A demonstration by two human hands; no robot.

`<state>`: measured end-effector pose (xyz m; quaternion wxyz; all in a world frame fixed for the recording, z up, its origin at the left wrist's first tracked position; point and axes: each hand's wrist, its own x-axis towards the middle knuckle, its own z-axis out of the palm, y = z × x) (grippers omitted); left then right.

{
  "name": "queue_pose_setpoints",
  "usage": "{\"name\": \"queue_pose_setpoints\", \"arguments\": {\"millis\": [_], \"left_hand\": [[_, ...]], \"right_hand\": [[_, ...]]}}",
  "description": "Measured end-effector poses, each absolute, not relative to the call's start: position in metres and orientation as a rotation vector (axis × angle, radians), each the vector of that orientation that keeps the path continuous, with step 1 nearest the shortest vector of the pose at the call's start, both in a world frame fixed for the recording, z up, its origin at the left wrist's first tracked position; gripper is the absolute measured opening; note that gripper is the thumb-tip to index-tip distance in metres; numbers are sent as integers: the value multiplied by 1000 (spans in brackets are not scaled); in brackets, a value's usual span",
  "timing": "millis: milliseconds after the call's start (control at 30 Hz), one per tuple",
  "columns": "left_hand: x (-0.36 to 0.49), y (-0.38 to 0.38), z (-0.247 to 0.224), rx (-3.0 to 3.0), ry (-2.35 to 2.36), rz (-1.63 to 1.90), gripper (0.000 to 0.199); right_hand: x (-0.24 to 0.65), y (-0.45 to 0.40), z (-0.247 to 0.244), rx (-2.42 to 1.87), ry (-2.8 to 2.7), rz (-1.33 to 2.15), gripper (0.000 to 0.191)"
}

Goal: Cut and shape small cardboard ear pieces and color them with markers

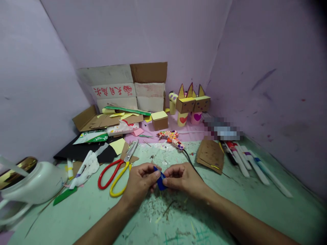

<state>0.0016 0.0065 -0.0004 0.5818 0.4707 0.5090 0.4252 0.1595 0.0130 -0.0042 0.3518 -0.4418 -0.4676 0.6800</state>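
Observation:
A small dark blue piece point(160, 180) with pale lettering is pinched between my two hands above the green tabletop. My left hand point(140, 180) grips its left side between thumb and fingers. On the other side my right hand point(180, 178) pinches its right edge, fingers curled. What the piece is made of cannot be told. Scissors point(129, 154) with one red and one yellow handle lie just left of my left hand, blades pointing away. Beyond my hands rests a flower-patterned glue gun point(172, 139), its black cord running behind my right hand.
Two cardboard animal figures point(185, 105) with pointed ears stand at the back beside a small cardboard box point(159, 121). Cardboard and paper scraps point(120, 119) pile up at the left. Several markers point(258, 166) and a brown cardboard piece point(211, 156) lie right. A white mug point(38, 180) is far left.

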Motion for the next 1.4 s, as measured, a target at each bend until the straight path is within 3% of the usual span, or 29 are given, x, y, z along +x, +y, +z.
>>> {"name": "queue_pose_setpoints", "arguments": {"millis": [500,667,767,867,1000,1100,1167,1400], "left_hand": [[-2,6,-1,1139,1183,1120,17],[-11,6,4,1293,837,1139,13],[-16,7,1,1360,666,1041,14],[-16,8,-2,1337,545,983,10],[-10,9,-3,1219,590,991,17],[-4,9,-2,1065,849,1020,31],[-1,9,-2,1014,1024,962,30],[5,7,-4,1126,1227,846,26]], "right_hand": [[158,14,-12,-1031,-1185,1772,30],[158,12,-16,-703,-828,2159,35],[159,8,-15,-496,-827,2491,34],[158,3,-13,-415,-877,2605,30],[159,4,-11,-613,-866,2421,23],[159,11,-9,-934,-787,2044,20],[158,15,-9,-1089,-766,1835,16],[152,12,-11,-1196,-816,1747,17]]}}
